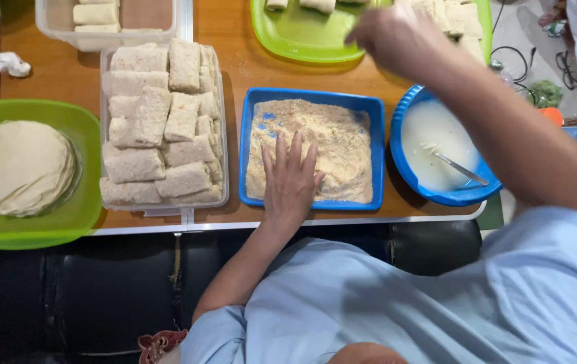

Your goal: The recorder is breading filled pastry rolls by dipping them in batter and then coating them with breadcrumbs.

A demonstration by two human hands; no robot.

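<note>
My left hand [290,178] lies flat, fingers spread, on the breadcrumbs in a blue square tray [311,97]. My right hand [386,37] reaches up to the far green tray [295,40] that holds uncoated rolls [460,20]; the hand is blurred, so I cannot tell if it holds anything. A blue round bowl [406,165] of white batter with a metal utensil [462,170] stands right of the crumb tray.
A clear container [224,145] packed with several breaded rolls sits left of the crumb tray. A green tray [72,222] with a stack of round wrappers [18,167] is at far left. Another clear container [109,17] stands at the back.
</note>
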